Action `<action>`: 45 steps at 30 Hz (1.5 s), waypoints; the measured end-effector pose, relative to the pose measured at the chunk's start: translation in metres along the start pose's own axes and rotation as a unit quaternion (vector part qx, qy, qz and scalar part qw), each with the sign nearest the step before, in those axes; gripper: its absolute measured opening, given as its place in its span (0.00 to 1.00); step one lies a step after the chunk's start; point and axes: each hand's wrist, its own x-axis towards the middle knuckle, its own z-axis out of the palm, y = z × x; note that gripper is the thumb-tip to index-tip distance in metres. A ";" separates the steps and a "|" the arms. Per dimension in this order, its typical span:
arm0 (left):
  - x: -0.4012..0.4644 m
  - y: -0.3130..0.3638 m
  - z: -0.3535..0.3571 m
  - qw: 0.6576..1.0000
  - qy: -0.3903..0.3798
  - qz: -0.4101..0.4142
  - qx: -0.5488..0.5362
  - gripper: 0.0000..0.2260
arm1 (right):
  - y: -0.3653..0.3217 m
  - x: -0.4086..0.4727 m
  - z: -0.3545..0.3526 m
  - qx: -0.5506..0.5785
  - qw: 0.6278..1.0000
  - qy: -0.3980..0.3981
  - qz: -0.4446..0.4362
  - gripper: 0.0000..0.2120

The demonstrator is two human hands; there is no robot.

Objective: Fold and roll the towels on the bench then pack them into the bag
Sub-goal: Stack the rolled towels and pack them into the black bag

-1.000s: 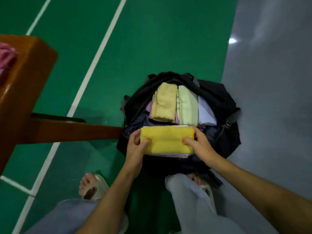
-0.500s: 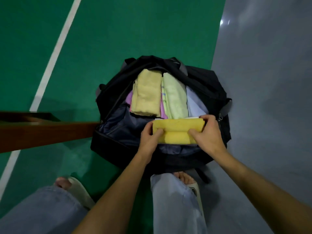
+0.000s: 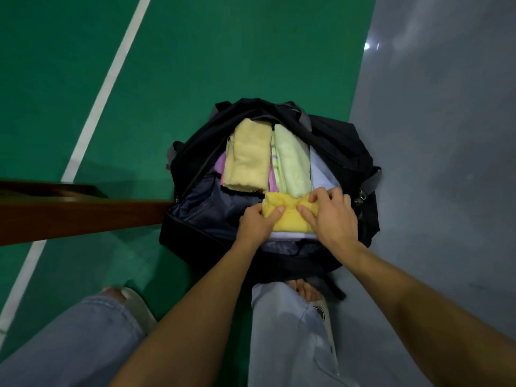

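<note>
Both hands, left and right, grip the bright yellow towel, tucking it into the black bag beside the pale yellow towel and green towel. Probably almost done; can't see the surface top.

Floor: green court surface with white line, grey strip alongside. Black bag stands on it, straddling both.
</note>
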 end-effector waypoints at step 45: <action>-0.339 0.028 -0.529 0.832 0.501 0.190 -0.143 0.33 | -0.527 -0.220 -0.177 0.350 0.894 0.060 -0.275 0.35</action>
